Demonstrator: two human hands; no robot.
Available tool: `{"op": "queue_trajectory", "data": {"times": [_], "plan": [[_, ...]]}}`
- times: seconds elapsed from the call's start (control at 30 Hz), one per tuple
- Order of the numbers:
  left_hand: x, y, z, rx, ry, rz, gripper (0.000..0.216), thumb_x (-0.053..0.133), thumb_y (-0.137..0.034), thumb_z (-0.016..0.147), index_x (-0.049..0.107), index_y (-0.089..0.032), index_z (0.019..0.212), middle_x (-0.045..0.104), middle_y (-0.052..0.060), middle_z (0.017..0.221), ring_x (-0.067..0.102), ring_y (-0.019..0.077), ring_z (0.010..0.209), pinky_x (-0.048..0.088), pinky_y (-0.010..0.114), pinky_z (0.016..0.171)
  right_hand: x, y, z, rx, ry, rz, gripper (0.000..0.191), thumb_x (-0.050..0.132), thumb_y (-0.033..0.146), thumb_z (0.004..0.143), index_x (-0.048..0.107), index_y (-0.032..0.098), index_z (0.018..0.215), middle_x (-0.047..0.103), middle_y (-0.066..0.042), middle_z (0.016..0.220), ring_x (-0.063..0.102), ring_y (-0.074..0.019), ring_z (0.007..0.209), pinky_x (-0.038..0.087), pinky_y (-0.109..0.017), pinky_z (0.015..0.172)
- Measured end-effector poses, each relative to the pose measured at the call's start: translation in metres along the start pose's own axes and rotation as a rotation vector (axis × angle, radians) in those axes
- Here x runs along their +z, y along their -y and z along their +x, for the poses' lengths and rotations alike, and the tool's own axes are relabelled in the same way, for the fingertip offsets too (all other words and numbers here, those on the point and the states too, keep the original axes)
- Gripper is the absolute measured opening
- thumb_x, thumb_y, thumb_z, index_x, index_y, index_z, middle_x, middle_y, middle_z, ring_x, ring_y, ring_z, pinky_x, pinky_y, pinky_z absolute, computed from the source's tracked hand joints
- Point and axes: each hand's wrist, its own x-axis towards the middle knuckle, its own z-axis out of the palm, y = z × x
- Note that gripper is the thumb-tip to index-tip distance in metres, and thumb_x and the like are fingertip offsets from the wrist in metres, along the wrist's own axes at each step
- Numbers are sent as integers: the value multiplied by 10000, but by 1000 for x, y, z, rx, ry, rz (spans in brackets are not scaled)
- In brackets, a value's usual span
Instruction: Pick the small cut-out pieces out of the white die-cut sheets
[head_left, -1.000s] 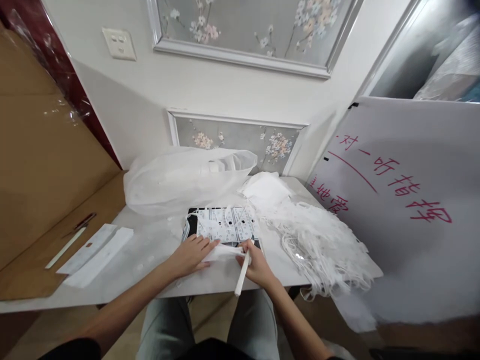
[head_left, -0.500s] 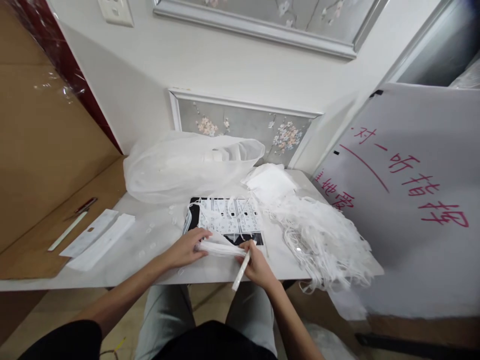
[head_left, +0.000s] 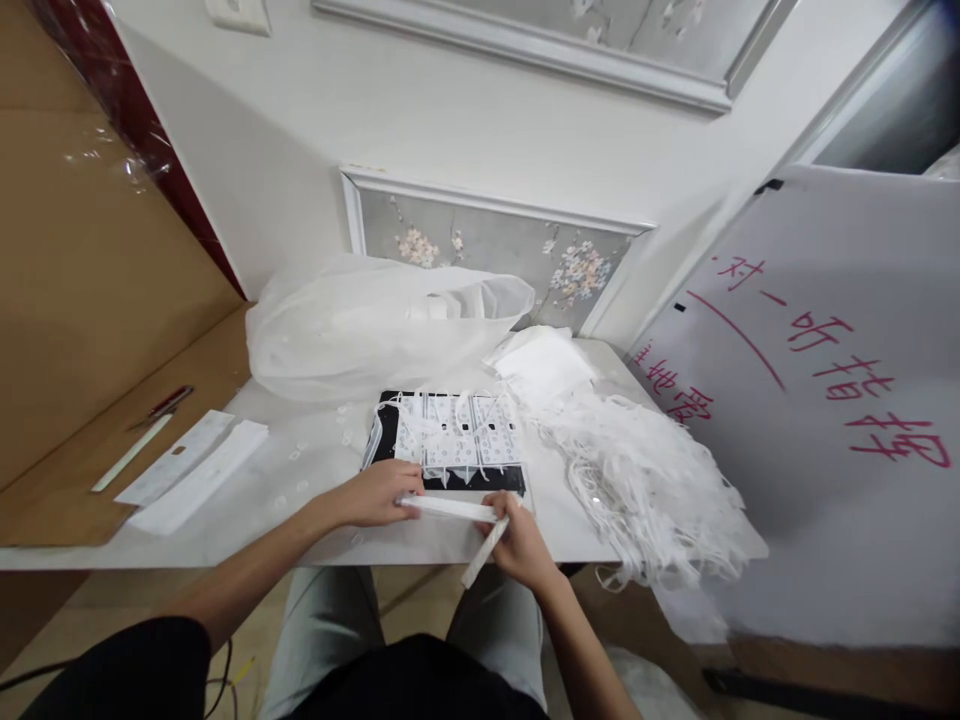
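My left hand [head_left: 384, 493] pinches one end of a narrow, folded white strip of thin material [head_left: 448, 508] near the table's front edge. My right hand [head_left: 517, 540] is closed on its other end, so the strip lies nearly level between them. From my right hand a short white flat stick [head_left: 482, 558] also juts down and left; its exact kind I cannot make out. Just beyond the hands, a black board [head_left: 386, 432] carries printed white sheets [head_left: 491, 440] with small holes and thin white cords over them.
Right of the board is a heap of white stringed pouches [head_left: 660, 480]. A translucent bag [head_left: 337, 325] lies behind. On the left are white strips [head_left: 199, 480], a pale stick [head_left: 131, 455] and a red-handled knife [head_left: 169, 402] on cardboard [head_left: 45, 520]. A whiteboard [head_left: 810, 520] stands right.
The white material between my hands has gone from a loose, wider bundle to a narrower, straighter strip. Both hands have shifted slightly toward me, and the view has tilted a little.
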Motion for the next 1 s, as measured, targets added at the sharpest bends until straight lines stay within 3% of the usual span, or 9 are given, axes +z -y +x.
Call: {"op": "queue_trajectory", "data": {"times": [0.1,0.23,0.37,0.53,0.73,0.87,1.0], "plan": [[11,-7,-9,-128,-91,-125,150,617,-274,854,635,-205,986,628,49,1044,594,215,958,440,307,843,2,-3,-2,26,-39,43,290,589,250,786,323,303,890,598,-58,989,612,-295,837,496,-468,767],[41,-12,-15,-300,-293,-388,466,603,-190,794,499,-217,1247,605,56,1187,588,221,1095,449,341,972,15,-6,-1,49,-71,79,346,639,264,777,326,312,918,585,-38,1044,607,-284,882,498,-457,791],[60,-11,-13,-304,-389,-536,703,605,-178,784,348,-223,1437,560,96,1304,528,239,1238,378,400,1100,25,-5,4,44,-66,86,343,641,246,775,326,301,897,571,-11,940,585,-260,810,480,-418,758],[60,-7,-14,-288,-441,-640,766,551,-182,819,241,-273,1513,553,88,1307,513,242,1250,410,426,1062,23,-6,2,69,-141,52,273,619,280,840,354,289,903,559,-13,928,562,-244,805,455,-393,753],[71,-10,-10,-258,-524,-783,816,618,-159,793,276,-284,1523,522,83,1351,542,224,1106,415,382,991,29,-9,2,59,-98,67,315,646,232,814,349,271,911,554,6,935,554,-215,805,436,-347,748],[76,-11,-6,-242,-636,-891,766,597,-177,831,294,-281,1526,559,81,1265,521,235,1148,402,368,982,28,-9,4,76,-134,59,296,645,279,849,355,262,902,559,8,914,548,-205,789,425,-330,734],[75,-16,-2,-320,-610,-851,829,673,-164,763,330,-282,1508,553,76,1250,523,245,1156,407,360,969,25,-4,4,58,-80,9,306,653,233,811,361,259,897,565,4,902,552,-215,796,426,-332,736]]}}
